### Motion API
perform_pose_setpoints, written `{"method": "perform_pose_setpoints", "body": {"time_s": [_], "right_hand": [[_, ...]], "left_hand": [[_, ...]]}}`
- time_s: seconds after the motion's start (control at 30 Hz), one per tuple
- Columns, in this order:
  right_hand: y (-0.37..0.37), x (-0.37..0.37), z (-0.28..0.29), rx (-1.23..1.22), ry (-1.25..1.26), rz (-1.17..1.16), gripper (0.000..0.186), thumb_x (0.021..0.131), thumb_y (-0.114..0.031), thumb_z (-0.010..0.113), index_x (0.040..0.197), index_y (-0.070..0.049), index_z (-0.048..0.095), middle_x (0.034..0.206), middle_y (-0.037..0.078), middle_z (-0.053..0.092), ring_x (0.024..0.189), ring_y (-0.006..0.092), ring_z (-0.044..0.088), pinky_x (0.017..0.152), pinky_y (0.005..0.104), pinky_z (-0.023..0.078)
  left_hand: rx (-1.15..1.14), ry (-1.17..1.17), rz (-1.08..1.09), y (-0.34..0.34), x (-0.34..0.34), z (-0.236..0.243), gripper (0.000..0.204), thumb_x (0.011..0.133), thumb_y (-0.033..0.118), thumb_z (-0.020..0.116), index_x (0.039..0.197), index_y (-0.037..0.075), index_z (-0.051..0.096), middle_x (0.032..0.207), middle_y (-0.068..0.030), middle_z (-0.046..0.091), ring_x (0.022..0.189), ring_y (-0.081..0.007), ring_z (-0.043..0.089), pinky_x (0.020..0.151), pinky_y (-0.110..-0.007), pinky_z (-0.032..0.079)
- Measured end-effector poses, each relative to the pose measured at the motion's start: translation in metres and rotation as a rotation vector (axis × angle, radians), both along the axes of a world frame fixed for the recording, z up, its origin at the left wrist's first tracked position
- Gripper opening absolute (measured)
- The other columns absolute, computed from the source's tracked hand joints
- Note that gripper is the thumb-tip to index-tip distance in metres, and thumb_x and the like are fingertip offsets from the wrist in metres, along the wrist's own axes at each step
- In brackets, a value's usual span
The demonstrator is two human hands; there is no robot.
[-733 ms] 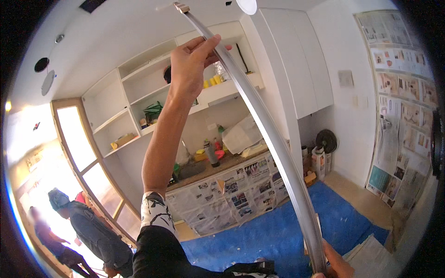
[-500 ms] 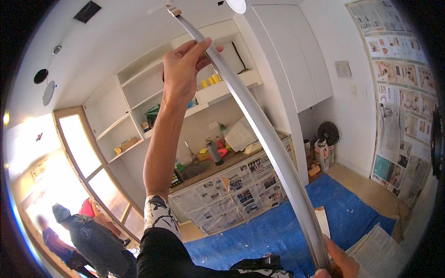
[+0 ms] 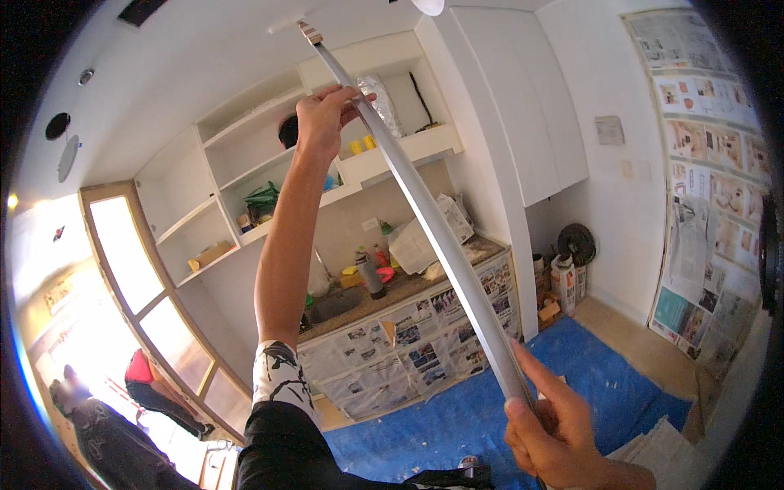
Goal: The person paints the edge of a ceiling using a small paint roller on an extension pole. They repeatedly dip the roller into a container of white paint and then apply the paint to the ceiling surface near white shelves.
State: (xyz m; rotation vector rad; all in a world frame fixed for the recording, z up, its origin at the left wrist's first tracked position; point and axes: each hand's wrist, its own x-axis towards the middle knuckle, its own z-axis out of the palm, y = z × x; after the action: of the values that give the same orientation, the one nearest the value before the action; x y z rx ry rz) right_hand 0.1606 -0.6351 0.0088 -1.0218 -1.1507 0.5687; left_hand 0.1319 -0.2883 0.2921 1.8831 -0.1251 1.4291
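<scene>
A long, pale grey pole [image 3: 437,220] slants from the lower right up toward the ceiling. My left hand [image 3: 322,118] is raised and grips it near its upper end, thumb and fingers closed on it. Lower down, my right hand [image 3: 555,433] is wrapped round the pole, its index finger stretched along the side. A small brownish banded piece [image 3: 310,33] sits at the pole's top end, close to the white ceiling [image 3: 220,41]; whether it touches, I cannot tell.
Behind stand open white shelves [image 3: 245,175] and a counter [image 3: 425,287] with bottles and a sink, its front papered over. A blue sheet [image 3: 408,437] covers the floor. A black fan [image 3: 576,243] stands by the right wall. People [image 3: 159,392] are beyond the framed door at left.
My right hand has moved up and left with the pole's lower part. The left hand stays on the upper part, slightly lower in view. The people at left have shifted.
</scene>
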Motion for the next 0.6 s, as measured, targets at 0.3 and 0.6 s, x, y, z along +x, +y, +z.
{"method": "perform_pose_setpoints", "body": {"time_s": [0.3,0.6], "right_hand": [[0.165,0.065,0.017,-0.042,0.059,0.099,0.053,0.095,-0.014,0.048,0.143,-0.006,0.027,0.065,-0.003,0.049,0.053,0.0024,0.044,0.046,0.0200,0.037],[0.326,0.112,0.035,0.030,0.017,0.117,0.050,0.096,-0.018,0.048,0.142,-0.006,0.032,0.059,-0.005,0.044,0.048,0.0026,0.040,0.041,0.0216,0.034]], "left_hand": [[-0.100,-0.047,0.073,0.166,0.060,0.014,0.017,0.082,0.001,0.059,0.091,-0.013,0.057,0.091,-0.0212,0.064,0.079,-0.0297,0.068,0.070,-0.032,0.058],[-0.181,-0.087,0.131,0.345,0.112,0.039,0.014,0.080,-0.001,0.060,0.087,-0.014,0.058,0.090,-0.0214,0.063,0.074,-0.0305,0.067,0.069,-0.035,0.060]]}}
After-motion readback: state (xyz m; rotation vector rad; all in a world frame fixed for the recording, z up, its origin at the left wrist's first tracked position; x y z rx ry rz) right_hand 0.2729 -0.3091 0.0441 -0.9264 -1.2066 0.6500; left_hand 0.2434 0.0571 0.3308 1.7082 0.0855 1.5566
